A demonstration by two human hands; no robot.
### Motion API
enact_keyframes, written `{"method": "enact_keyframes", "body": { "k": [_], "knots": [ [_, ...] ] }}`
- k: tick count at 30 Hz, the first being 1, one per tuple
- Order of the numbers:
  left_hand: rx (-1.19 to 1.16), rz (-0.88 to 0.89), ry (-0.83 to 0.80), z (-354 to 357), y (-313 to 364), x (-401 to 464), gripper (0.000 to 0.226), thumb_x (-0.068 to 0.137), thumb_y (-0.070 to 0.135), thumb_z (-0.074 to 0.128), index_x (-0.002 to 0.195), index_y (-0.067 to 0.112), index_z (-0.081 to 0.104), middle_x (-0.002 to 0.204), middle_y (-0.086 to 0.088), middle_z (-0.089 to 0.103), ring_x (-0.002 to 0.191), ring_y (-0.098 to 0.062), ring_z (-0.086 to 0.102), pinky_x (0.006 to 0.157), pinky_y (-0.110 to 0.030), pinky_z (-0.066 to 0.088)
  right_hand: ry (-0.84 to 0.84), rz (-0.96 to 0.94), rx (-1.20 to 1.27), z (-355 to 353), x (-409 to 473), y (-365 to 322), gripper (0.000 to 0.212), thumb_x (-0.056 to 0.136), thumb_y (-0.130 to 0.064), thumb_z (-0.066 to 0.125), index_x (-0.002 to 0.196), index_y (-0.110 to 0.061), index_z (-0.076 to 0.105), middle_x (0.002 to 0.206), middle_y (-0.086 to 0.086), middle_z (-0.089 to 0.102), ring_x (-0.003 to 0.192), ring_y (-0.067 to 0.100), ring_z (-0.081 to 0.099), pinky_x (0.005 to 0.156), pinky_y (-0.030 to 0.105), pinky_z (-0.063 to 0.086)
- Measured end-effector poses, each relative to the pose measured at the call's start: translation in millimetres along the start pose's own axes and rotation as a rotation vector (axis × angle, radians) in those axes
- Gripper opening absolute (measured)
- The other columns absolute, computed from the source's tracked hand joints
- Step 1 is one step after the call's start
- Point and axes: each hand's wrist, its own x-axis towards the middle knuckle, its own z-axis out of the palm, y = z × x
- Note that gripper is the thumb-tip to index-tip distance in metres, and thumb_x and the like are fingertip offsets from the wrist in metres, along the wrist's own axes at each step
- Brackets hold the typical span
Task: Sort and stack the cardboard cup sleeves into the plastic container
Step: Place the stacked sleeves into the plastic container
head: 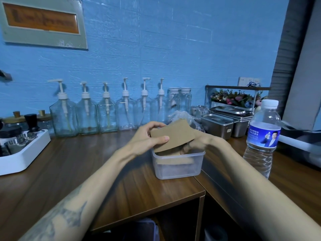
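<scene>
Our left hand (146, 136) pinches one brown cardboard sleeve (172, 136), thumb on the front and fingers curled behind its top edge. Our right hand (202, 141) sits at the other end of that sleeve, mostly hidden behind it, with its fingers curled down at the box; we cannot tell if it grips anything. The sleeve hangs just above one clear plastic box (177, 168). Inside the box we see more brown sleeves (174, 160) lying flat, but the cloudy wall blurs them, so we cannot count them.

The box stands on a brown wooden table (86, 162), near its corner. To the right stands one water bottle (263, 136) with a white cap and a blue label. To the left lies one white tray (24, 153) with shiny metal things in it.

Behind our hands a crinkly clear bag (182, 116) peeks out. Farther back, six glass pump bottles (63, 117) stand in a row by the blue wall (156, 49). Two clear jars (179, 100) stand next to them. Lidded metal tubs (218, 124) sit on the right, with flowers (234, 98) behind them.
</scene>
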Motion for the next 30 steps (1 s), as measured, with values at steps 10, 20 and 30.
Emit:
{"method": "enact_keyframes", "body": {
  "k": [10,20,30],
  "knots": [
    [0.389,-0.127,-0.29,3.7,7.6,18.5,0.051,0.079,0.024,0.08,0.118,0.024,0.048,0.091,-0.005,0.055,0.078,-0.018,0.052,0.073,-0.034,0.043,0.006,0.085,0.074,-18.3,-2.8,14.0,0.075,0.08,0.001,0.072,0.145,-0.016,0.037,0.132,0.012,0.055,0.116,0.025,0.058,0.097,0.037,0.05],
    [0.714,-0.074,-0.489,9.9,20.4,25.5,0.053,0.085,0.009,0.065,0.133,0.027,0.053,0.102,-0.004,0.061,0.09,-0.023,0.058,0.082,-0.034,0.05,0.198,0.118,0.384,-21.1,0.9,8.4,0.023,0.096,-0.001,0.047,0.095,-0.009,0.068,0.098,0.022,0.071,0.081,0.027,0.065,0.077,0.043,0.055],
    [0.711,-0.068,-0.397,9.3,9.8,24.1,0.043,0.087,0.024,0.071,0.129,0.026,0.062,0.116,-0.004,0.041,0.114,-0.017,0.048,0.109,-0.03,0.038,0.22,0.055,0.201,-10.4,7.1,6.8,0.024,0.098,-0.016,0.056,0.121,-0.015,0.06,0.097,0.0,0.065,0.082,0.006,0.059,0.059,0.012,0.045]
  ]
}}
